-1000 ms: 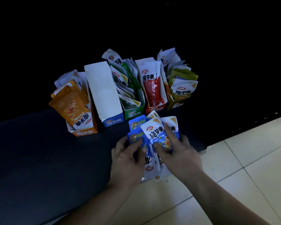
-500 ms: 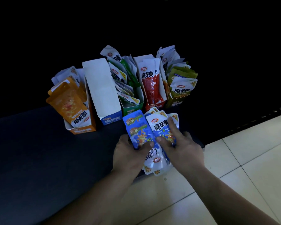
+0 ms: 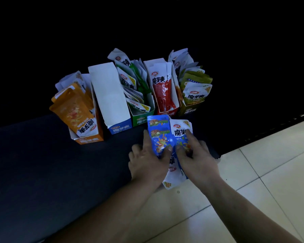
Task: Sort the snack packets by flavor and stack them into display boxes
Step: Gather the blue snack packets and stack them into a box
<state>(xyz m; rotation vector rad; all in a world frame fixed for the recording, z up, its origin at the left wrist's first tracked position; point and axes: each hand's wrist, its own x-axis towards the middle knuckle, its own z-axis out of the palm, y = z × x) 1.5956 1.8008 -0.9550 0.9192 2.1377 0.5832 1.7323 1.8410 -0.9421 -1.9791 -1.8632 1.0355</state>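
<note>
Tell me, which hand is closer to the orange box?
Left. The left hand grips the blue packets to the right of the orange box; the right hand holds them farther right.

Blue packets (image 3: 165, 142) are drawn tighter
The loose fan of a second ago is closed up; a blue-faced packet (image 3: 157, 135) is brought to the front in the left hand (image 3: 147, 165), beside a white-topped packet (image 3: 180, 131) under the right hand (image 3: 197, 161).
</note>
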